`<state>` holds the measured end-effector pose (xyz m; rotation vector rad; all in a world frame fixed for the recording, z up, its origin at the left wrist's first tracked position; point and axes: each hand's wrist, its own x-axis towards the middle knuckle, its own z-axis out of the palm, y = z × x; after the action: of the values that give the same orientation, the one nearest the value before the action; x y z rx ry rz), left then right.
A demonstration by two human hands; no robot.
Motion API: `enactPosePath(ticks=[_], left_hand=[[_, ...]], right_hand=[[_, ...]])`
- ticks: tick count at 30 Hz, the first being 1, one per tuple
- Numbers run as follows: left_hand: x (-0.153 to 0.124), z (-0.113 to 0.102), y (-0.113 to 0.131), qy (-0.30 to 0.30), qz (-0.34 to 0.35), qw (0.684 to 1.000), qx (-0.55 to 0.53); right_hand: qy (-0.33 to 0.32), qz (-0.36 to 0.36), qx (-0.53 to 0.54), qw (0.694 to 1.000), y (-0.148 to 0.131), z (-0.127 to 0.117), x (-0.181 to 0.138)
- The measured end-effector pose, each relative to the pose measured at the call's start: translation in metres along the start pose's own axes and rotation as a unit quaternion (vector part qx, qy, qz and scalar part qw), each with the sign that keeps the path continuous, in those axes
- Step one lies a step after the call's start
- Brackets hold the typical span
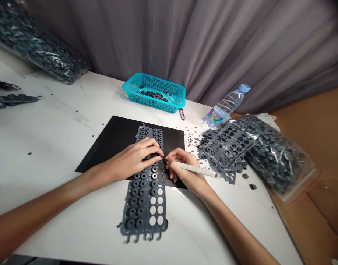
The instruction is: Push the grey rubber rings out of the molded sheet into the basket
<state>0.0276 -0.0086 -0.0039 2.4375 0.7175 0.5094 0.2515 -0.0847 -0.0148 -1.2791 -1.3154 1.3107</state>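
A long dark grey moulded rubber sheet (155, 230) lies lengthwise in front of me, with rows of round rubber rings on it. Its near right part has several empty round holes. Across its middle rests my left hand (144, 152), fingers bent, thumb and fingertips close together on the sheet's right rows; what lies right under them is hidden. Closed around a pen-like tool (198, 169) with a whitish wrapped handle is my right hand (185, 162). The tool's dark tip meets the sheet beside my left fingertips. Under the sheet's far part is a black mat (102, 143).
A turquoise basket (154, 105) holds dark rubber pieces. To the right are a water bottle (226, 105), a heap of punched sheets (224, 149) and a plastic bag (279, 162) of dark pieces. Another filled bag (42, 48) stands back left. Small discs (192, 138) are scattered about.
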Motion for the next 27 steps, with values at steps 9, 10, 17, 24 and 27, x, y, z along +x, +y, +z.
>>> enactPosePath(ticks=[9,10,17,24,27], left_hand=[[0.003,0.005,-0.007,0.005,0.001,1.000,-0.021],[0.002,0.005,-0.007,0.005,0.000,1.000,-0.023],[0.002,0.003,-0.004,0.003,0.047,0.996,0.079],[0.001,0.007,0.009,0.111,0.056,0.992,0.032],[0.008,-0.003,0.013,0.265,-0.060,0.942,-0.199]], right_hand=[[0.003,0.003,-0.030,1.000,-0.002,0.001,-0.002],[0.004,0.004,-0.033,0.999,-0.002,0.001,-0.002],[0.008,-0.001,-0.052,0.999,-0.003,0.002,-0.002],[0.049,-0.027,-0.094,0.994,0.000,0.011,-0.006],[0.050,-0.015,-0.068,0.996,0.000,0.011,-0.006]])
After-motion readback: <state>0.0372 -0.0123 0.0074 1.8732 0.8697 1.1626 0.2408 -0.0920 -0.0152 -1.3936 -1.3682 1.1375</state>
